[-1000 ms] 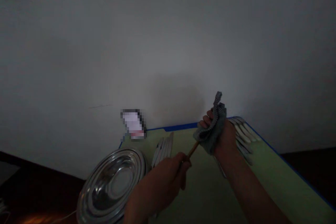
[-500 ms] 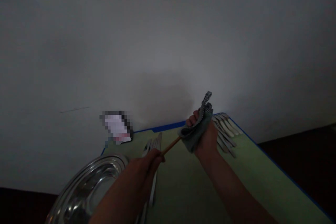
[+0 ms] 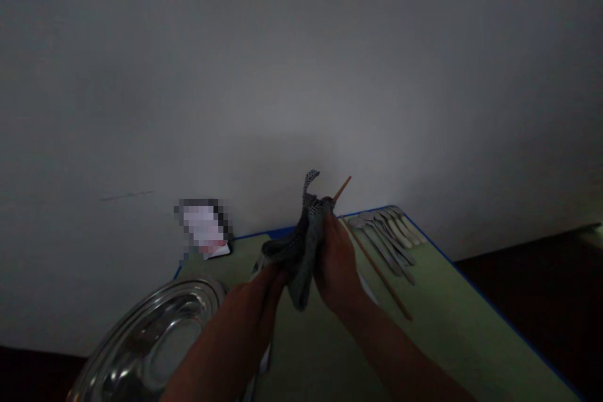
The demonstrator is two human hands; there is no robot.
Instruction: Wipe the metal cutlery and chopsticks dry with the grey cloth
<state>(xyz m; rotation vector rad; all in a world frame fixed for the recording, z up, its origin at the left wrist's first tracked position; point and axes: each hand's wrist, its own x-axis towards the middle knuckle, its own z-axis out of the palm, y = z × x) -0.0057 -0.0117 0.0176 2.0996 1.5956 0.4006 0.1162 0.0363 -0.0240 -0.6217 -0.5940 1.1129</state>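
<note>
A grey-green cloth [image 3: 301, 264] with a checked edge is bunched between my two hands above the table. My right hand [image 3: 336, 257] is closed around it, fingers pointing up. From its top pokes the reddish-brown tip of a chopstick [image 3: 343, 187]; the rest is wrapped from sight. My left hand [image 3: 264, 292] is closed at the cloth's lower left, at the chopstick's other end, which the hand and cloth hide. A second chopstick [image 3: 381, 273] lies on the table just right of my right hand, beside several metal spoons [image 3: 384, 242].
A large shiny metal basin [image 3: 188, 286] stands at the left, partly behind my left forearm. Behind it a blurred-out phone-like object [image 3: 205, 226] leans by the wall. The table [image 3: 452, 320] has a green top with blue edges. Some metal cutlery is mostly hidden under my left arm.
My right hand and the cloth have moved left along the chopstick to meet my left hand. The chopstick's far tip now sticks out, and the lying chopstick has come into view.
</note>
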